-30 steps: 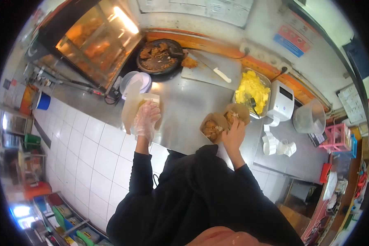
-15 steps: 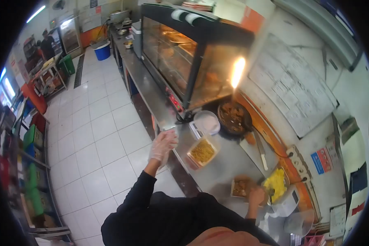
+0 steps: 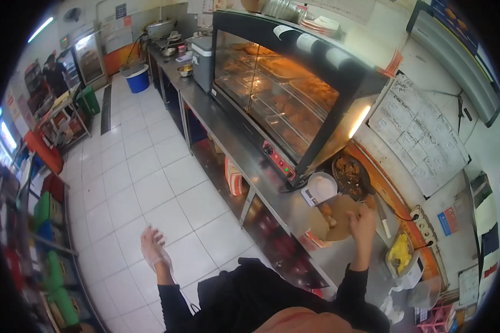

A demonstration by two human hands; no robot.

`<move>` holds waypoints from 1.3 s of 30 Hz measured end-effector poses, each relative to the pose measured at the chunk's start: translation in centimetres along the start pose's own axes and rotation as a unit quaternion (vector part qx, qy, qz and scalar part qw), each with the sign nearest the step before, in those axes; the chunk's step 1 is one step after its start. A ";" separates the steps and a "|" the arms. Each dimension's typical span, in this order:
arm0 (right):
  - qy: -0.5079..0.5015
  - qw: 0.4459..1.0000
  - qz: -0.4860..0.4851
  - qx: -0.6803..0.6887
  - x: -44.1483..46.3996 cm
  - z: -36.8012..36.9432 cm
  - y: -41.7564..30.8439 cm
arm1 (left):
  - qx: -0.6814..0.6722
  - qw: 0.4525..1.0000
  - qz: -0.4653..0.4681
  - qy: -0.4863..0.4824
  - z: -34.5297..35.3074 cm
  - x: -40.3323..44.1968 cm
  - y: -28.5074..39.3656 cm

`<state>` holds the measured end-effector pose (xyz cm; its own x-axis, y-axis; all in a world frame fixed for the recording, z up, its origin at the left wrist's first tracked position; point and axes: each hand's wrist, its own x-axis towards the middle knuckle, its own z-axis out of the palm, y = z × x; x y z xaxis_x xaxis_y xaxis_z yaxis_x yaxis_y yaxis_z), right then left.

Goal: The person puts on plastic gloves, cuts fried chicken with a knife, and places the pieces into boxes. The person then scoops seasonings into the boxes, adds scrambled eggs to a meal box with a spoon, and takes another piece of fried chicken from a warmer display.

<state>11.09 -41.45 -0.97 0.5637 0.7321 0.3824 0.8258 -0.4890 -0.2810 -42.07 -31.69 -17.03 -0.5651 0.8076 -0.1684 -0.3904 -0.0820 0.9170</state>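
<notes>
Gripping cardboard flap [image 3: 340,217] of takeaway box [image 3: 315,240] with right hand [image 3: 363,226], fried chicken [image 3: 329,215] inside, on tabletop [image 3: 347,261] near white tub [image 3: 322,187]. Extending gloved left hand [image 3: 155,248] over tiled floor [image 3: 129,194], empty, fingers loosely apart.

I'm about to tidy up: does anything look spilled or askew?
White paper lies in loose curls on the counter, beside the small white machine; that looks untidy. No clear spill shows.
</notes>
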 end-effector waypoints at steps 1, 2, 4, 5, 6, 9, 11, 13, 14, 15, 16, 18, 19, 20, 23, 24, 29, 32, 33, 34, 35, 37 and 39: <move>0.003 1.000 0.008 -0.001 0.3 1.3 -1.6 | 0.005 0.999 -0.031 0.023 -0.2 0.9 -0.5; -0.006 0.998 -0.035 0.043 0.8 3.0 -2.8 | 0.006 0.999 -0.033 0.016 -0.1 1.9 -1.5; -0.010 0.994 -0.075 0.084 2.0 5.0 -5.8 | 0.014 0.995 -0.102 -0.008 1.0 4.0 -3.6; -0.053 0.994 -0.068 0.060 2.7 5.7 -7.9 | 0.014 0.995 -0.103 -0.015 2.4 5.0 -3.7; -0.096 0.993 -0.058 0.038 3.1 6.6 -9.7 | 0.031 0.992 -0.115 -0.030 3.9 5.9 -3.9; -0.085 0.995 -0.040 0.046 4.9 11.2 -13.6 | 0.056 0.987 -0.133 -0.068 8.7 9.9 -3.5; -0.075 0.996 -0.031 0.038 6.8 13.3 -16.6 | 0.099 0.985 -0.123 -0.071 12.2 13.6 -3.3; -0.059 0.997 -0.019 0.035 9.4 15.6 -18.3 | 0.108 0.984 -0.105 -0.094 15.0 18.2 -3.7; -0.041 0.998 -0.023 0.049 10.9 16.7 -18.9 | 0.112 0.984 -0.092 -0.105 16.3 20.8 -4.0; -0.023 0.997 -0.026 0.062 12.5 17.6 -19.5 | 0.115 0.982 -0.087 -0.120 17.8 23.4 -4.4; -0.015 0.998 -0.010 0.064 14.3 18.1 -20.3 | 0.115 0.982 -0.092 -0.115 19.3 26.0 -4.7; -0.035 0.997 -0.030 0.062 17.1 18.6 -21.8 | 0.132 0.978 -0.100 -0.125 22.0 30.3 -4.3; -0.033 0.998 -0.012 0.061 17.8 19.2 -22.6 | 0.136 0.978 -0.093 -0.132 23.3 31.9 -3.8; -0.030 0.997 -0.030 0.067 18.8 20.0 -23.5 | 0.135 0.977 -0.086 -0.138 24.7 33.6 -3.6; -0.041 0.996 -0.042 0.062 21.1 22.4 -26.7 | 0.146 0.977 -0.072 -0.137 26.3 39.6 -4.1; -0.063 0.995 -0.048 0.055 21.6 23.1 -27.9 | 0.135 0.978 -0.075 -0.142 26.1 41.0 -4.1; -0.115 0.990 -0.033 0.068 25.1 27.8 -36.3 | 0.155 0.978 -0.106 -0.086 21.8 50.1 -6.6; -0.123 0.983 -0.075 0.117 27.7 30.6 -42.7 | 0.146 0.975 -0.164 0.027 18.9 56.3 -7.2; -0.114 0.976 -0.106 0.151 28.7 31.8 -45.4 | 0.135 0.980 -0.139 0.032 18.0 57.9 -7.0; -0.099 0.973 -0.135 0.158 29.7 33.7 -47.8 | 0.127 0.984 -0.113 0.047 16.8 59.4 -6.3; -0.088 0.967 -0.169 0.168 30.8 35.7 -50.2 | 0.111 0.989 -0.086 0.044 15.3 62.1 -6.5; -0.106 0.959 -0.204 0.163 33.0 38.8 -55.3 | 0.088 0.992 -0.047 0.071 13.7 66.0 -4.2; -0.121 0.954 -0.231 0.148 35.6 41.5 -60.9 | 0.063 0.991 -0.028 0.119 14.3 69.9 -0.8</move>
<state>-19.90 34.01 -6.76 0.0908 0.9429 0.3205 0.9235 0.0407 -0.3815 -70.82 33.17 -24.32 -0.7064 0.6474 -0.2861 -0.3398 0.0443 0.9395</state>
